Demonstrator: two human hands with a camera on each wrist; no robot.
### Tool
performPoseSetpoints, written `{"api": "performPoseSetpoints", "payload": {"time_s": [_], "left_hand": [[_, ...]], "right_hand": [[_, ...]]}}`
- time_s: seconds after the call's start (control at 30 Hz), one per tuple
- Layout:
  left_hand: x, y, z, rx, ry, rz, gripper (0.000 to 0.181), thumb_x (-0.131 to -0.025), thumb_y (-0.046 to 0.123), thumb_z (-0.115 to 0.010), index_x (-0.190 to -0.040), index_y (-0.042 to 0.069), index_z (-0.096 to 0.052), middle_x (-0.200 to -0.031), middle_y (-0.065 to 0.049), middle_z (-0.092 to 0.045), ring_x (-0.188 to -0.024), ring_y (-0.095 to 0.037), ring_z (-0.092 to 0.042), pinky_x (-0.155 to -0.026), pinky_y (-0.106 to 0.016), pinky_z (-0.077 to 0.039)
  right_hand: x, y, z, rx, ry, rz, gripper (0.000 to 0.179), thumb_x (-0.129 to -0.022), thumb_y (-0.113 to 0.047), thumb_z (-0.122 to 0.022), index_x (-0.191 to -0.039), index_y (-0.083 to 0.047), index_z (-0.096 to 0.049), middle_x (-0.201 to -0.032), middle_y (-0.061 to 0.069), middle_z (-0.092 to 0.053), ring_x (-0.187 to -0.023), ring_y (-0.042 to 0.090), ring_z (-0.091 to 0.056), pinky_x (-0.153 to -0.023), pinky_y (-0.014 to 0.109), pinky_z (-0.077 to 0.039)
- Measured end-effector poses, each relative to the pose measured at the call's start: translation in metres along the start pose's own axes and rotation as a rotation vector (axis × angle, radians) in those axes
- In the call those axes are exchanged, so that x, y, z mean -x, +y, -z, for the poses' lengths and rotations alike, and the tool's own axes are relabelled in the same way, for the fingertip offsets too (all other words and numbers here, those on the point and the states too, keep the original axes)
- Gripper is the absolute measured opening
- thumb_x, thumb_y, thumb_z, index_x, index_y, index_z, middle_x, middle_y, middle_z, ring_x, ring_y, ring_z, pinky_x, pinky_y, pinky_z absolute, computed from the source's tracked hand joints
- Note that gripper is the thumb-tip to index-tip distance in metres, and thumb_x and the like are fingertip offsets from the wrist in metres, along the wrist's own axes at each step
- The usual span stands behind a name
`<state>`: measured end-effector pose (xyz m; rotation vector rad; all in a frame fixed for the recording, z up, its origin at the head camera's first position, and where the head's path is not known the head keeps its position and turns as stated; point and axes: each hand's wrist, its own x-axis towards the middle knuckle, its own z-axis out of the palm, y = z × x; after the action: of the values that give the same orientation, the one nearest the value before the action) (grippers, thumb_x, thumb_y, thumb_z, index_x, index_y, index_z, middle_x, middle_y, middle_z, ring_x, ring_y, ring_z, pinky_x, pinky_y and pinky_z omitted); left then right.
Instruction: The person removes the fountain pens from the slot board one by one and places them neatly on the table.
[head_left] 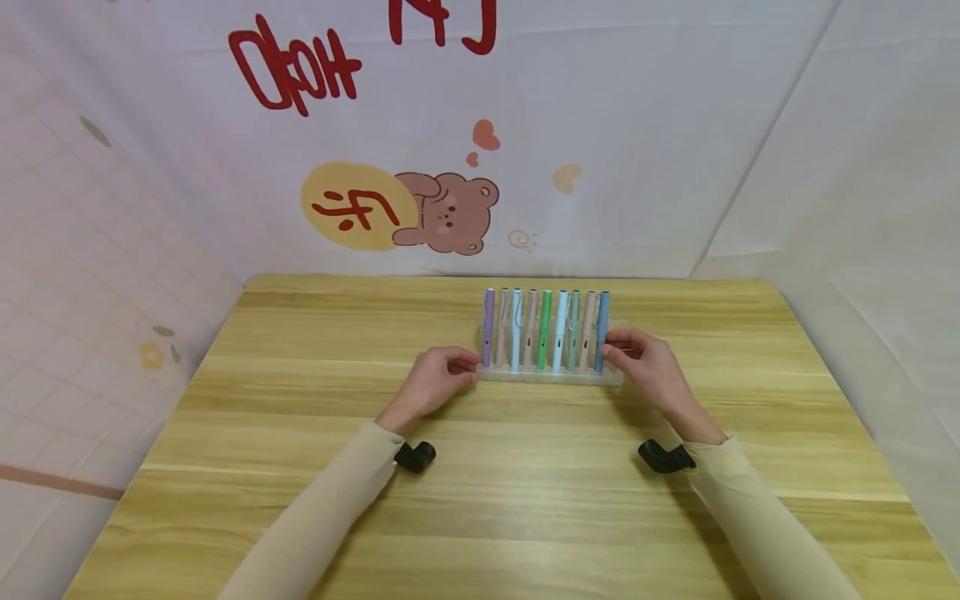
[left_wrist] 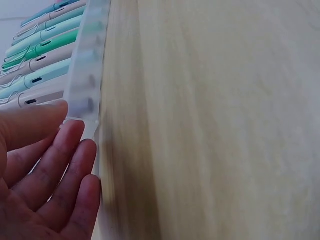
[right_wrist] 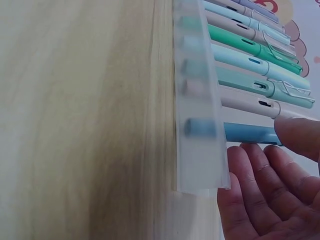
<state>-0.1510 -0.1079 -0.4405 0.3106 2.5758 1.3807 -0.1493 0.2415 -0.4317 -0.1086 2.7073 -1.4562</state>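
A frosted clear pen stand [head_left: 551, 377] holds a row of several upright pens with clips, in purple, beige, light blue, green, teal and blue. At its right end, my right hand [head_left: 654, 371] pinches the blue pen [right_wrist: 250, 133] between thumb and fingers. That pen's lower end shows through the stand's frosted base [right_wrist: 201, 167]. My left hand [head_left: 433, 383] is at the stand's left end, beside the purple pen [head_left: 488, 329]. In the left wrist view its fingers [left_wrist: 65, 195] are loosely bent, fingertips right at the stand's end, with the thumb across the front corner.
The stand is toward the back of a wood-grain table [head_left: 495, 517]. Behind it hangs a white printed cloth [head_left: 637, 108] with a bear drawing [head_left: 457, 212], and more cloth walls the left and right sides. A black wrist device [head_left: 416, 457] sticks out from each sleeve.
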Motion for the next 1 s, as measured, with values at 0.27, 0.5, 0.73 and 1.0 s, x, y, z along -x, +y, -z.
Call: {"api": "performPoseSetpoints", "payload": {"time_s": [0.27,0.5,0.73,1.0], "left_hand": [[-0.001,0.0,-0.002,-0.028,0.023,0.014,0.017,-0.091,0.006,-0.078,-0.107,0.003,-0.076,-0.097,-0.004,-0.076,-0.091,-0.017,-0.071,-0.086,-0.035,-0.057],[-0.004,0.001,-0.003,-0.037,0.026,0.011,0.017,-0.089,0.008,-0.081,-0.105,0.004,-0.077,-0.095,-0.004,-0.076,-0.089,-0.016,-0.07,-0.084,-0.034,-0.057],[-0.004,0.003,-0.001,-0.032,0.016,0.029,0.014,-0.089,0.008,-0.081,-0.103,0.006,-0.078,-0.094,-0.003,-0.075,-0.087,-0.015,-0.068,-0.083,-0.035,-0.056],[-0.004,-0.001,0.0,-0.008,0.005,0.039,0.012,-0.09,0.009,-0.08,-0.101,0.008,-0.078,-0.095,-0.002,-0.075,-0.088,-0.015,-0.067,-0.084,-0.035,-0.055]], "right_hand": [[-0.004,0.001,-0.005,-0.002,0.015,0.0,0.041,-0.104,-0.025,-0.066,-0.13,0.007,-0.063,-0.117,0.023,-0.069,-0.105,0.031,-0.065,-0.078,0.016,-0.049],[-0.008,0.003,-0.006,0.007,0.02,0.003,0.039,-0.104,-0.024,-0.065,-0.127,0.007,-0.063,-0.115,0.022,-0.069,-0.103,0.028,-0.065,-0.076,0.017,-0.05],[-0.005,-0.001,-0.002,0.014,0.059,0.02,0.036,-0.104,-0.023,-0.065,-0.124,0.007,-0.065,-0.115,0.022,-0.07,-0.103,0.027,-0.064,-0.078,0.014,-0.048],[-0.003,-0.012,0.006,-0.023,0.13,0.031,0.041,-0.105,-0.031,-0.064,-0.127,0.004,-0.065,-0.116,0.022,-0.071,-0.093,0.001,-0.063,-0.078,0.014,-0.048]]}}
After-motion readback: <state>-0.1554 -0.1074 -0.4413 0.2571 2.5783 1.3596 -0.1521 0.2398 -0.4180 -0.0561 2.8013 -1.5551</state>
